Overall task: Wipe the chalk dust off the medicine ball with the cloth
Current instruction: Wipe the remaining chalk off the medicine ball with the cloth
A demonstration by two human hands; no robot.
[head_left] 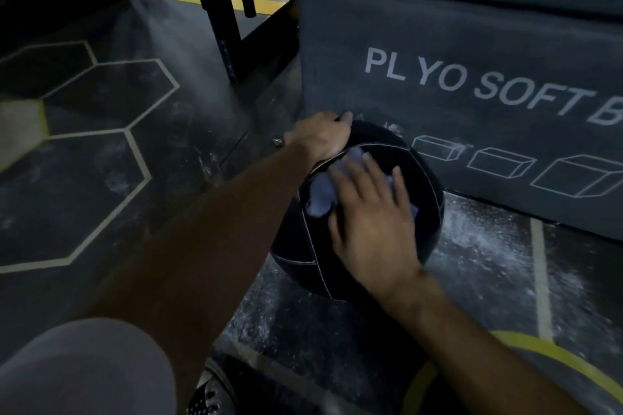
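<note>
Black ball (357,236) sits on dark floor (168,152), right up against grey foam box (472,54) marked "PL YO SOFT B…". Round, so no long axis; white seams run over the top and down the near side. Blue cloth (320,195) lies on top of ball. Right hand (371,222) flat on cloth, fingers straight and spread, pressing. Left hand (320,136) cupped over ball's far upper edge, fingers curled round it. White dust on floor at right.
</note>
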